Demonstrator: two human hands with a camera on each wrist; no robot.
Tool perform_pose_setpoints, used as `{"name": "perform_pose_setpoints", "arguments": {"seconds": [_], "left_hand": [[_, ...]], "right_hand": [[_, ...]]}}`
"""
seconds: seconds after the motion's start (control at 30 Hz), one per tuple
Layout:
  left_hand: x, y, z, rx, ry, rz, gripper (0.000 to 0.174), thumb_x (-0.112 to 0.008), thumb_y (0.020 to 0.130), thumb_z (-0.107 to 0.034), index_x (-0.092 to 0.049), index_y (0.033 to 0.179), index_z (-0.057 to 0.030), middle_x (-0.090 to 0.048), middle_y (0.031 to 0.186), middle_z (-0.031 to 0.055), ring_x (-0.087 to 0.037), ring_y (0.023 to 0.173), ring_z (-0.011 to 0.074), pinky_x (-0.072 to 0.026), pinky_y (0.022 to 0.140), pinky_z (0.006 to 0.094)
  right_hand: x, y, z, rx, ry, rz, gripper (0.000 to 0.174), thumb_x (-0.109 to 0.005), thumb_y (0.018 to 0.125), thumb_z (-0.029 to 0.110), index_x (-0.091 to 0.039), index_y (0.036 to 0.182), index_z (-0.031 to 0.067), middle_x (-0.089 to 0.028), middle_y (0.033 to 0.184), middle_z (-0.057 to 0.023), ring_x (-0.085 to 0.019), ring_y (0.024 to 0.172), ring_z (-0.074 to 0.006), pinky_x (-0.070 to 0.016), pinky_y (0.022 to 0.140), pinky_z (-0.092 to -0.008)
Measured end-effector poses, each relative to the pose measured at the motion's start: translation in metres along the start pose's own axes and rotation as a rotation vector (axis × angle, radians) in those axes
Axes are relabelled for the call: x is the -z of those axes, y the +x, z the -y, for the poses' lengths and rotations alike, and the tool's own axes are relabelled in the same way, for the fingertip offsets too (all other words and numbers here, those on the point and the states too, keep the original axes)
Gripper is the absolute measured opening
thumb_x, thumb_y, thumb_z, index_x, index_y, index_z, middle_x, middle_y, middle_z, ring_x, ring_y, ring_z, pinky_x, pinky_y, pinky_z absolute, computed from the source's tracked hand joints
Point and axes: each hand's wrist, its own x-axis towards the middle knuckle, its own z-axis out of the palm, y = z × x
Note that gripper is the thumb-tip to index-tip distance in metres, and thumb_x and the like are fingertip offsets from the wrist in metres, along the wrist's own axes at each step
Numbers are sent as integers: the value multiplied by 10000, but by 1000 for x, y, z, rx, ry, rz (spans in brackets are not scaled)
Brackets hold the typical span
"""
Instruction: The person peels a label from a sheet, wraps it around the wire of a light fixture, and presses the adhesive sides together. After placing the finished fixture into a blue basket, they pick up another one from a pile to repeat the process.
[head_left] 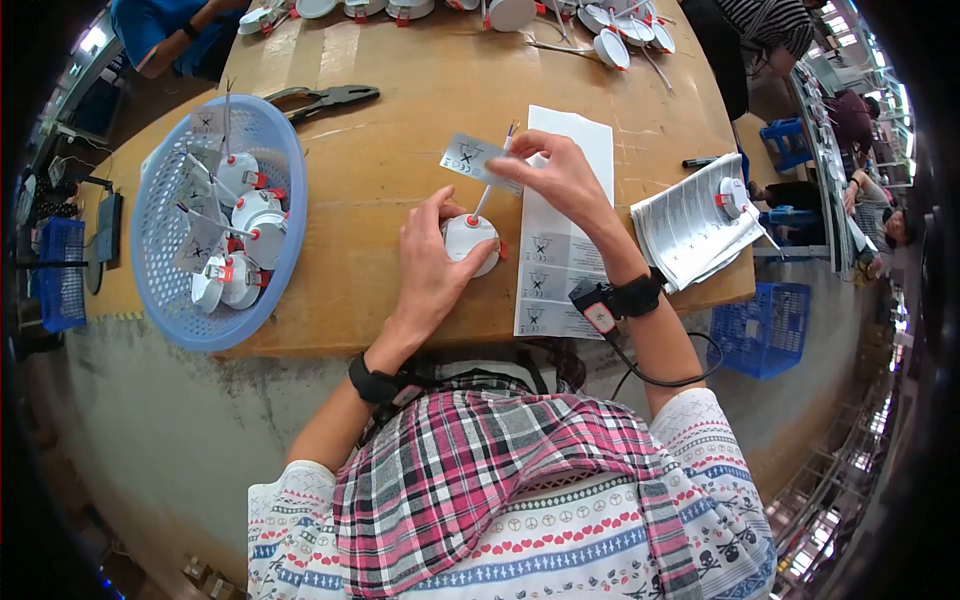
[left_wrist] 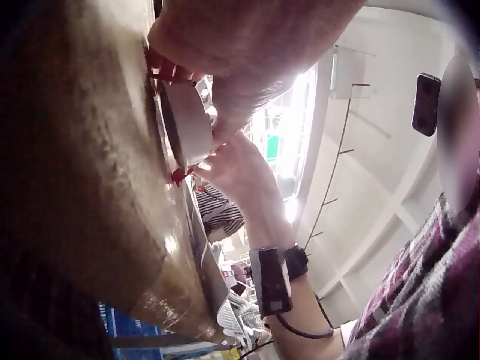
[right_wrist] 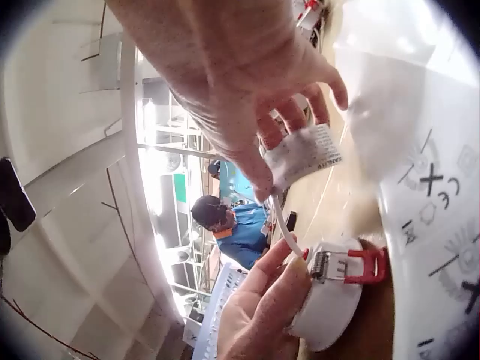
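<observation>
A round white lamp (head_left: 468, 243) with red clips lies on the table, its cable (head_left: 483, 205) rising from the top. The left hand (head_left: 430, 262) grips the lamp by its sides, thumb and fingers around it. Above it, the right hand (head_left: 560, 178) pinches a silver printed label (head_left: 470, 158) at the cable. In the right wrist view the label (right_wrist: 304, 159) stands by the cable (right_wrist: 285, 223), between the right thumb and fingers, while the left hand (right_wrist: 262, 307) holds the lamp (right_wrist: 330, 307). The left wrist view shows the lamp (left_wrist: 186, 124) under the left hand (left_wrist: 247, 45).
A blue basket (head_left: 145, 235) with several labelled lamps stands at the left, pliers (head_left: 345, 95) behind it. Right of the hands lies a label sheet (head_left: 570, 130); farther right, a paper stack (head_left: 680, 230) bears one lamp (head_left: 735, 198). More lamps (head_left: 612, 48) lie at the far edge.
</observation>
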Motion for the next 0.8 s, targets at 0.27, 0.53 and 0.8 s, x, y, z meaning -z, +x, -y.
{"name": "perform_pose_setpoints", "arguments": {"seconds": [0.27,0.53,0.8], "left_hand": [[4,-3,-6,59,-75,8,635,-722,731,-190,-400,1242,5,-560,1046,128,-536,982,225,-413,883,337],[36,57,26,313,-833,256,526,-523,892,-233,-329,1305,29,-518,1189,122,-515,1086,186,-402,948,297],[1,119,31,216,-1059,1025,535,-612,845,-314,-430,1249,-14,-534,1165,60,-527,1028,107,-440,855,240]], "right_hand": [[-3,11,-10,276,-93,-100,326,-726,700,271,-657,800,-32,-628,807,-137,-570,782,-230,-440,732,-330],[2,2,7,292,-39,-10,178,-720,714,221,-677,799,71,-581,910,-59,-468,946,-235,-389,843,-340],[4,-9,23,304,16,33,156,-743,699,203,-677,804,108,-497,835,-23,-414,916,-211,-356,846,-330]]}}
